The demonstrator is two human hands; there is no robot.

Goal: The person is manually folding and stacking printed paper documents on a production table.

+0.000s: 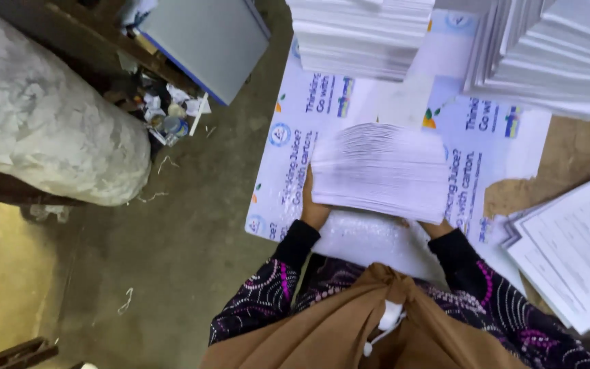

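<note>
L hand (313,210) and R hand (437,228) grip one fanned paper bundle (380,171) by its near edge; two paper stacks (363,34) beyond it, bare floor (192,225) to its left.

hands (312,208) mostly hidden under paper stack (380,171), far stacks (363,34) cropped

A large white printed sheet (295,150) with blue lettering and small round blue and orange-green emblems lies flat across the frame's centre. At upper left, a grey rectangular panel (206,41) edged in blue leans tilted.
</note>
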